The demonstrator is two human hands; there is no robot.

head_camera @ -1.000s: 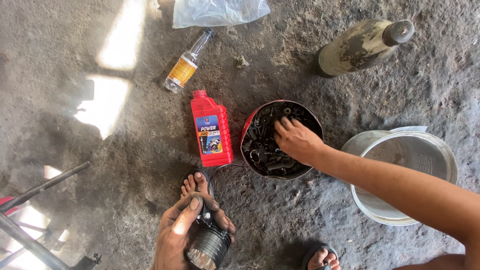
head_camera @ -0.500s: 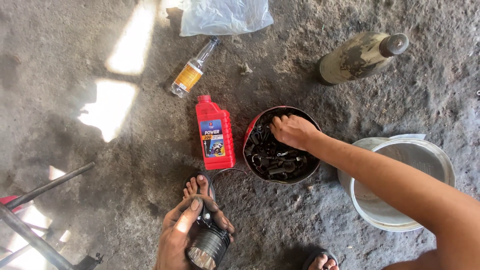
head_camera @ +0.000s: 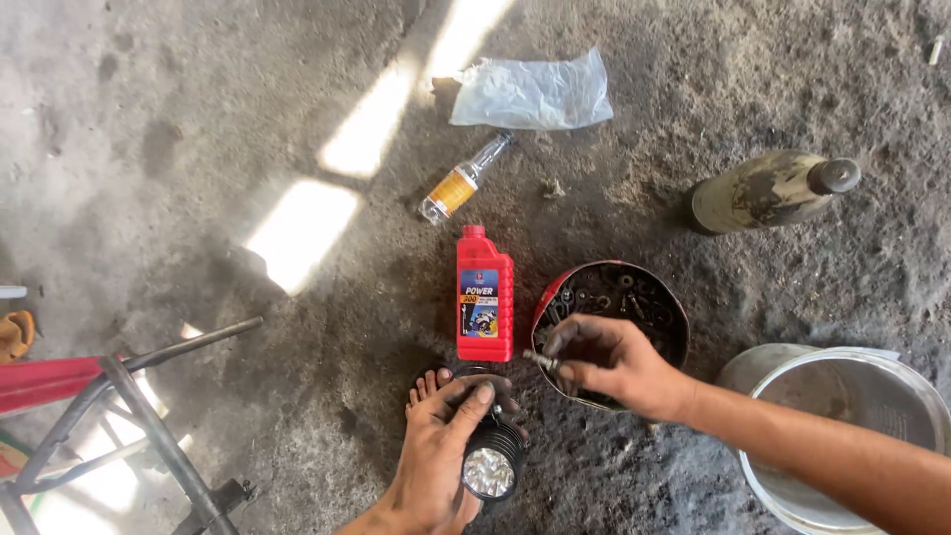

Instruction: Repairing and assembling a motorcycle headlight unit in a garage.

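My left hand (head_camera: 441,451) grips a round black lamp housing (head_camera: 490,464) with a shiny reflector face, held above my bare foot (head_camera: 428,384). My right hand (head_camera: 609,365) pinches a small bolt (head_camera: 541,359) between its fingers, just over the near rim of a red bowl (head_camera: 612,332) full of dark greasy bolts and small parts. A red oil bottle (head_camera: 484,293) lies on the ground between the two hands, left of the bowl.
A small clear bottle with an orange label (head_camera: 461,182) and a crumpled plastic bag (head_camera: 533,92) lie farther out. A dirty metal cylinder (head_camera: 770,190) lies far right. A metal bucket (head_camera: 852,416) stands near right. A red and grey metal frame (head_camera: 99,396) is at left.
My right hand has lifted out of the red bowl toward me and now holds a small bolt. My left hand stays on the lamp housing. The view has shifted.
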